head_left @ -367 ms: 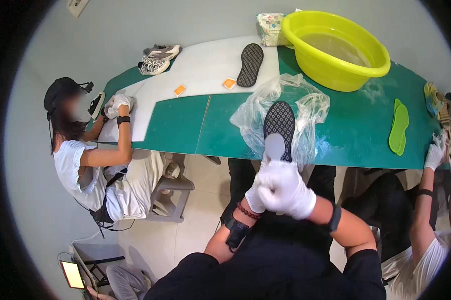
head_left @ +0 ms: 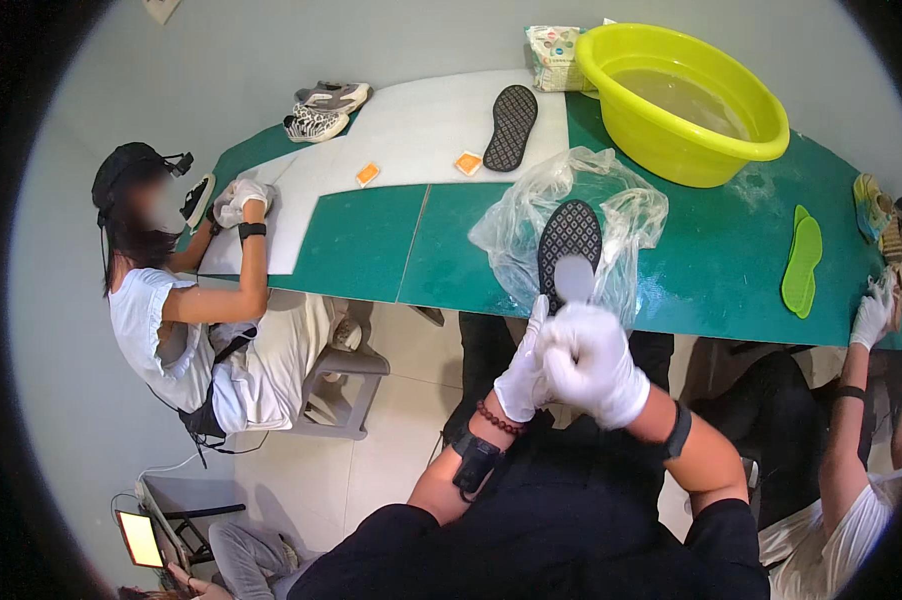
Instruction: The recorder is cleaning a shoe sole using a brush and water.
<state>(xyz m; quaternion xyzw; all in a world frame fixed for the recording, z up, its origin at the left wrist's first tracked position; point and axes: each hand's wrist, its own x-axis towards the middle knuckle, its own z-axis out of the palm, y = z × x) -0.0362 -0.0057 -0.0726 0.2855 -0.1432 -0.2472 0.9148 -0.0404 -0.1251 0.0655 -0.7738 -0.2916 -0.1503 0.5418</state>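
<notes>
My gloved left hand grips the lower end of a black sole with a grey diamond pattern, raised over a crumpled clear plastic bag near the table's front. My gloved right hand is closed in front of my left, apparently round a flat, light grey rounded tool lying over the sole's lower part; its handle is hidden by my fingers.
Green table with white sheet, spare sole, orange packets, yellow-green water basin, green insole, shoes and packet. Co-workers sit left and right, another lower left.
The grey tool has shifted rightward across the sole, along with my right hand. The whole view has also shifted slightly.
</notes>
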